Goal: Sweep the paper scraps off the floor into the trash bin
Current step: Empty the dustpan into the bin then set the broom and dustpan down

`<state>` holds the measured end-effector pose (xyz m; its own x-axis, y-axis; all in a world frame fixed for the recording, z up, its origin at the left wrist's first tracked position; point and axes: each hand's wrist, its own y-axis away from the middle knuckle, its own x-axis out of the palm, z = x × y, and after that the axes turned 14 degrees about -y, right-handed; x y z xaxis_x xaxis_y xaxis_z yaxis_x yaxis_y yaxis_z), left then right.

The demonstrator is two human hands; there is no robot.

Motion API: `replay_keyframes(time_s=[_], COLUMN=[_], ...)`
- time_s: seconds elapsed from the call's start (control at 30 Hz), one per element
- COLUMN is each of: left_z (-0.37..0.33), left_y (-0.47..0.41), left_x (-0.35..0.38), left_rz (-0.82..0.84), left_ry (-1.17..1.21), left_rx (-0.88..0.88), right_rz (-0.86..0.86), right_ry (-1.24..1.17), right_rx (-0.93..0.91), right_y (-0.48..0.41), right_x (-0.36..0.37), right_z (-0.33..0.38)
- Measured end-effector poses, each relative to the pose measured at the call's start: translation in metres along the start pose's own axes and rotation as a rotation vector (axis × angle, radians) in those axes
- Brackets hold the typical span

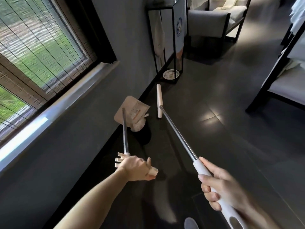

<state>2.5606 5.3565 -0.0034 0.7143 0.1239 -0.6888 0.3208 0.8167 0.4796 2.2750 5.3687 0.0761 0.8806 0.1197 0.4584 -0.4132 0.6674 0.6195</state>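
Both fists are clenched round poles: my left hand point(137, 169) wraps the top of the dustpan handle point(125, 129), just below its comb teeth point(118, 160); my right hand point(219, 185) grasps the white grip of the broom point(204, 171), whose metal shaft runs forward to the white broom head point(159, 101) close to the dark floor point(214, 129).

The dustpan point(129, 100) hangs tilted over the black trash bin point(146, 136), which stands by the grey wall point(99, 104); a printed sheet point(138, 109) lies across the pan's lip, and crumpled paper scraps point(138, 125) sit bunched at the bin's mouth, so I judge the emptying is under way and not finished.

The risks, as I see them: the flat sheet is wider than the bin's opening looks, so it could slide past the rim and land back on the floor; the crumpled wad sits high and might roll off if the pan knocks it; holding the pan from the far end of a long pole gives me little control of its tilt; the broom head, just beside the bin, could nudge it over if my right arm swings.

As for writing: the sheet shows rows of print with orange marks, too blurred to read; a panel in the black stand point(179, 27) further along the wall bears a blue emblem, also unreadable; I see no brand on either tool.
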Motion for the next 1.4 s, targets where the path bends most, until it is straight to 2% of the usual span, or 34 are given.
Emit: replay_keyframes(time_s=[0.27, 0.37, 0.47, 0.57, 0.7, 1.03, 1.13, 1.3, 1.4], left_z=[0.051, 0.055, 0.042, 0.011, -0.016, 0.046, 0.041, -0.01, -0.007], left_y=[0.038, 0.049, 0.039, 0.019, 0.011, 0.036, 0.041, 0.037, 0.036], left_x=[-0.019, -0.031, -0.021, -0.012, -0.002, -0.024, -0.021, 0.0, 0.005], left_rz=[-0.156, -0.216, -0.17, -0.119, -0.036, -0.115, -0.125, 0.001, -0.02], left_ry=[-0.156, -0.172, 0.004, 0.109, 0.14, 0.114, 0.048, 0.055, -0.017], left_rx=[-0.064, -0.196, -0.249, -0.212, -0.162, -0.334, -0.295, -0.088, -0.077], right_rz=[-0.004, -0.001, 0.004, 0.0, -0.016, -0.017, -0.003, -0.009, -0.019], right_ry=[0.019, 0.044, 0.061, 0.063, 0.031, -0.009, -0.008, 0.01, 0.004], right_rx=[-0.018, -0.022, -0.019, -0.008, 0.001, -0.032, -0.051, -0.053, -0.034], right_y=[-0.005, -0.006, -0.004, -0.004, -0.006, -0.004, -0.004, -0.006, -0.007], right_x=[0.008, 0.01, 0.011, 0.012, 0.013, 0.022, 0.023, 0.015, 0.009], right_z=[0.006, 0.006, 0.001, -0.007, -0.012, 0.0, 0.003, -0.007, -0.014])
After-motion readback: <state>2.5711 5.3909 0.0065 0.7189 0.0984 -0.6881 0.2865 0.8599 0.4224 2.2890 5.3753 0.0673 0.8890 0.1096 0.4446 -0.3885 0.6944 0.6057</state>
